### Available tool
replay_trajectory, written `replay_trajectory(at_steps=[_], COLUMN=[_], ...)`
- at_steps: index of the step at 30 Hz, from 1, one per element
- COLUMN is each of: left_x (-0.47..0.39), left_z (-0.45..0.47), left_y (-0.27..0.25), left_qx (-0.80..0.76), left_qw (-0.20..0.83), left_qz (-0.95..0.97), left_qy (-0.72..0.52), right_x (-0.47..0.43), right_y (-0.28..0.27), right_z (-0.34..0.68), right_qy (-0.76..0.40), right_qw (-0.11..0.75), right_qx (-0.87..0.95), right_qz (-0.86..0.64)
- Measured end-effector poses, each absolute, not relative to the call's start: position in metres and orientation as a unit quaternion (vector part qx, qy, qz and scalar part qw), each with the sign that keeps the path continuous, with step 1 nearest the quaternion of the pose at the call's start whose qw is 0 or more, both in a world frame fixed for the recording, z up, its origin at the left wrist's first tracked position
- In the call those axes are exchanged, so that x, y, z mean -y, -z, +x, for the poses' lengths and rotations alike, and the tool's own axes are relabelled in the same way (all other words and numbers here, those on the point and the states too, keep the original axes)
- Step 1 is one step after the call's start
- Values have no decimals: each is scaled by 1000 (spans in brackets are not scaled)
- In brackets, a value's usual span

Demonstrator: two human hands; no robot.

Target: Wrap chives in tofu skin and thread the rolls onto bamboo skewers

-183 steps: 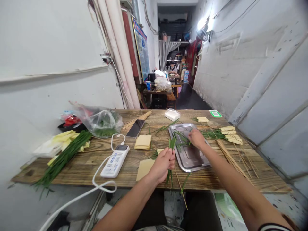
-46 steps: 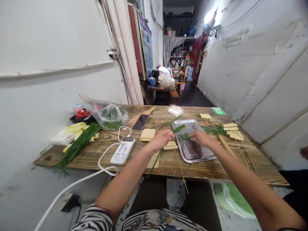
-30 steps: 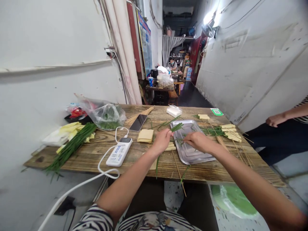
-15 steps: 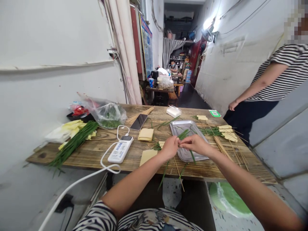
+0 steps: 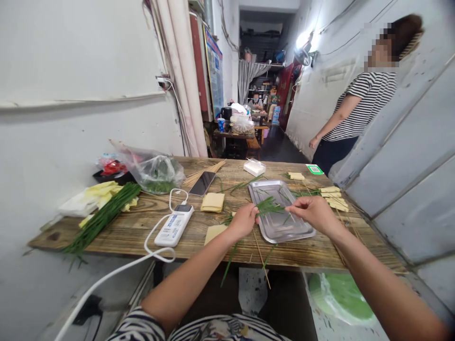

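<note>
Left hand (image 5: 246, 220) clenched greens (image 5: 268, 206) over tray (image 5: 289, 233); right hand (image 5: 311, 212) curled at their ends, grip couldn't be told

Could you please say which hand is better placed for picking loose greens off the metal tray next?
Probably the right hand: it reaches over the metal tray, while the left hand grips the green bundle.

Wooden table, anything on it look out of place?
Yes: a bamboo skewer juts past the near edge of the wooden table, apart from the skewer bundle beside the phone; it could get knocked.
</note>
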State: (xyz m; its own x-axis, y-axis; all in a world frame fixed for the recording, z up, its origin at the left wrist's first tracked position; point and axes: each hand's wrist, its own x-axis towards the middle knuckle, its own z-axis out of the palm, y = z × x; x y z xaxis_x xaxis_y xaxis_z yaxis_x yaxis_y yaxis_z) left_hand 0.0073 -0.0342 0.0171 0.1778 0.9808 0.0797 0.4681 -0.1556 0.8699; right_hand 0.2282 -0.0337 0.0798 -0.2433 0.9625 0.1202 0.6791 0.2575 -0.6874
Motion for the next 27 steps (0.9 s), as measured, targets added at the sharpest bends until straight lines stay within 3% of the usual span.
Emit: replay_trajectory(at_steps=[3,6,9,11,16,27], left_x=[34,39,48,55,63,68], left_z=[2,5,14,18,16,17], left_y=[-24,-28,-27,-27,-32,-38], left_qx=[-557,-525,-453,-434,-455,-424], left_qw=[280,379,589,643,616,643], left_qz=[694,665,570,536,554,562], left_qy=[-360,-373,-349,-334,-325,-300], right_x=[51,61,58,52,44,46], right_y=[-90,-96,-94,-91,-88,-83], right_z=[220,209,202,200,205,204], right_qy=[-394,-467,-397,-316,-167,-48], right_qw=[171,135,166,180,175,130], right_qx=[769,769,790,800,817,813], right_qz=[-473,-415,-437,-478,-523,-565])
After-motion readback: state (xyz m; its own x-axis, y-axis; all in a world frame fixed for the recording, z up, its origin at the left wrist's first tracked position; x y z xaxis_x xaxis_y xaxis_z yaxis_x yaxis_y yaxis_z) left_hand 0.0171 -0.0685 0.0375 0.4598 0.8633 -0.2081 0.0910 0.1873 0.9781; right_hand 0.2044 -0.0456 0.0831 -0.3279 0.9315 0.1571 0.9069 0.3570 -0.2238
